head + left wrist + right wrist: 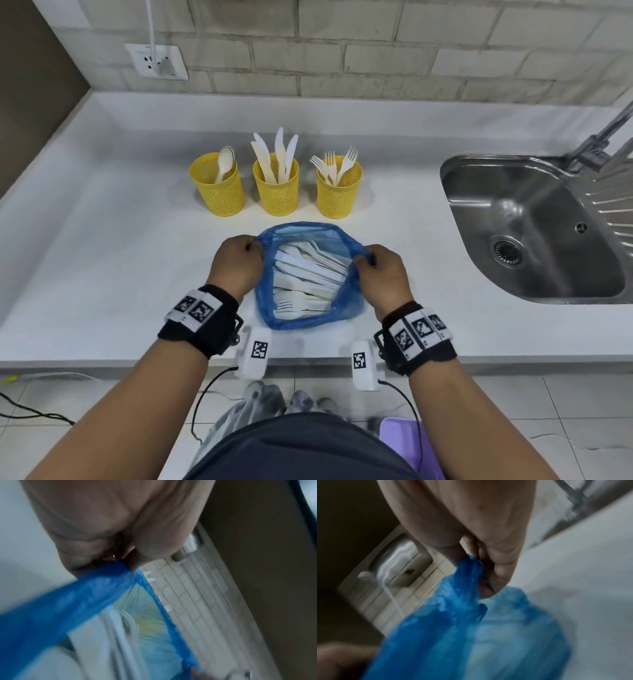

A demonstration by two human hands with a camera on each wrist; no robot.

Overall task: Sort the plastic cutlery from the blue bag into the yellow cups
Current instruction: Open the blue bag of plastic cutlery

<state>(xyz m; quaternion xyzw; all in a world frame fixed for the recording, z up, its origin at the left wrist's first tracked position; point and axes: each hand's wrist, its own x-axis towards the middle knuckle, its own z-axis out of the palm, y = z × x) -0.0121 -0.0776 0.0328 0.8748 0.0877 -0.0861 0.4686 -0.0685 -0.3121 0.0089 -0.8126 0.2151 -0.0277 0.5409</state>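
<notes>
A blue plastic bag (349,301) lies on the white counter, its mouth pulled wide between my hands. Inside it is a pile of white cutlery (308,274), forks and knife handles showing. My left hand (236,263) pinches the bag's left rim (109,569). My right hand (380,270) pinches the right rim (467,566). Behind the bag stand three yellow mesh cups: the left cup (219,192) holds spoons, the middle cup (276,192) holds knives, the right cup (337,193) holds forks.
A steel sink (534,226) with a tap (603,137) sits at the right. A wall socket (156,61) with a plugged cable is at the back left. The counter's front edge (102,359) runs just behind my wrists. A purple object (404,442) lies on the floor.
</notes>
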